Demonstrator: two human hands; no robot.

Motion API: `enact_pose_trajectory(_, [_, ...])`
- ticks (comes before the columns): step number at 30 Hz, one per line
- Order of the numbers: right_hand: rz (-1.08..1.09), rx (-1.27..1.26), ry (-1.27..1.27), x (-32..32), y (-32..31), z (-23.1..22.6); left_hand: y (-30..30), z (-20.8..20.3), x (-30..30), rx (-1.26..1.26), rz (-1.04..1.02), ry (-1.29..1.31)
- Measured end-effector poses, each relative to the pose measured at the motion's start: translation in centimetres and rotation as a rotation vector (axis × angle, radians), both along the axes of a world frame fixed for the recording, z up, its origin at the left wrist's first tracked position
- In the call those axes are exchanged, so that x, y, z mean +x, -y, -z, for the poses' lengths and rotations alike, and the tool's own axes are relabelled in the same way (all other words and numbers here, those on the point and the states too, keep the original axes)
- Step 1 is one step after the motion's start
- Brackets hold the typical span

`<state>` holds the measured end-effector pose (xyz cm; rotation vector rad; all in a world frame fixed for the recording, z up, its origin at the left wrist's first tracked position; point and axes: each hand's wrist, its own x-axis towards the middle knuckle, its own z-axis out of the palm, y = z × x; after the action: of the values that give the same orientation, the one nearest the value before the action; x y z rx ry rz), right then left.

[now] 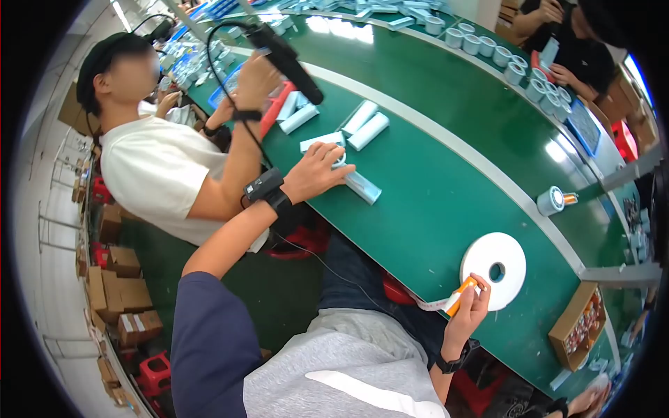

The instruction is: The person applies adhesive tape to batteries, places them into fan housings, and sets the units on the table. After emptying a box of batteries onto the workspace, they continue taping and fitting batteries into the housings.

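My left hand is over the green table with its fingers curled round a pale blue plastic housing; a ring-shaped end shows by the fingers. More pale blue tubular housings lie just beyond it. At the right, my right hand grips a small orange flat piece between thumb and fingers. From it a white printed strip trails over the table edge. Behind that hand, a large white roll with a hole in its centre lies flat, its near edge partly covered by the fingers.
To my left a person in a white shirt works beside a red bin; a black device crosses above. A pale blue cup-ended part lies by the metal rail. A cardboard box of small parts stands at right. Another person sits across.
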<state>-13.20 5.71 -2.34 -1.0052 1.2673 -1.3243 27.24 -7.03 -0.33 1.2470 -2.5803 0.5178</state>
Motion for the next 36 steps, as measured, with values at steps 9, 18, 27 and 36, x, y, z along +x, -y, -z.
enact_pose_trajectory(9, [0.147, -0.066, -0.100, -1.6, -0.8, -0.1, -1.4, 0.8, -1.1, 0.059, -0.055, -0.130])
enact_pose_trajectory(18, [0.115, -0.039, 0.190, -0.7, 1.6, 1.0, -2.9, 0.7, -8.3, 0.155, -0.142, -0.075])
enact_pose_trajectory(27, [-0.097, -0.399, -0.292, 0.4, 3.7, 2.9, -6.6, 1.8, -19.0, 0.247, 0.142, -0.699])
enact_pose_trajectory(36, [-0.167, -0.842, -0.887, -1.8, 6.4, 1.9, -6.7, 3.3, -19.2, 0.275, 0.151, -0.818])
